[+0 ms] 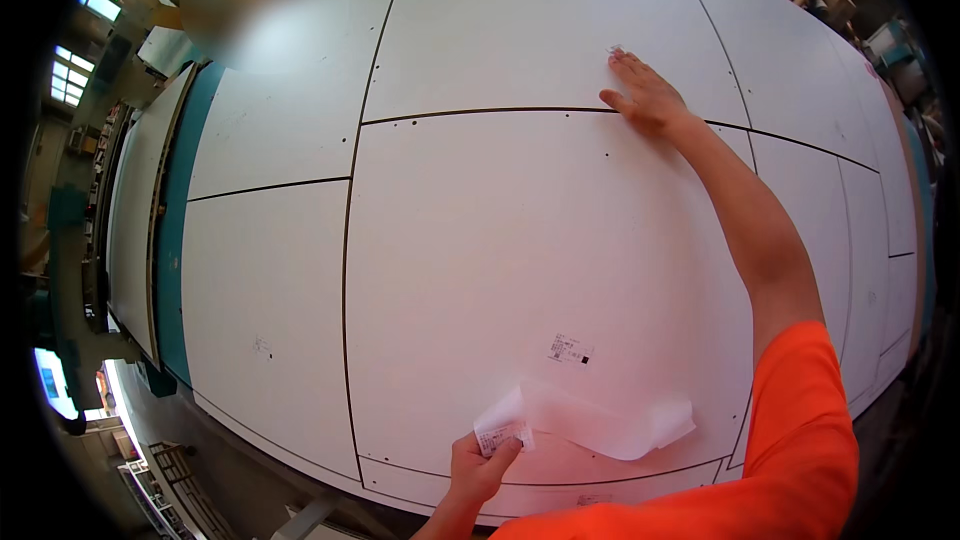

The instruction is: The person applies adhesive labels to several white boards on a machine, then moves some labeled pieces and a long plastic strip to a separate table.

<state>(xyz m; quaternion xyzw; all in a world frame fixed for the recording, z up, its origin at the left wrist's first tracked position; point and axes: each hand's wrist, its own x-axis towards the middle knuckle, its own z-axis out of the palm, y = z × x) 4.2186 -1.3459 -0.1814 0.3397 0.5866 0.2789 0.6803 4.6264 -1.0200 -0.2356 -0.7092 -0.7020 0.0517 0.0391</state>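
My left hand (478, 470), low in the view, is closed with the thumb on top of a white label strip (610, 425). Small print shows on the held end, and the strip's loose end curls away to the right over the white panel (480, 240). Far to the right, my right hand (645, 92) lies with fingers stretched out on the far white panel (540, 20). Its fingertips touch a small white label (616, 49), partly hidden by them. A printed label (571, 348) lies flat on the middle panel, beyond the strip.
Dark cut lines split the large white sheet into several panels. The left panel (265, 270) bears a printed label (262, 346); another label (594, 501) is at the near edge. A teal strip (185, 240) borders the sheet at left, beside machinery and a lit screen (55, 382).
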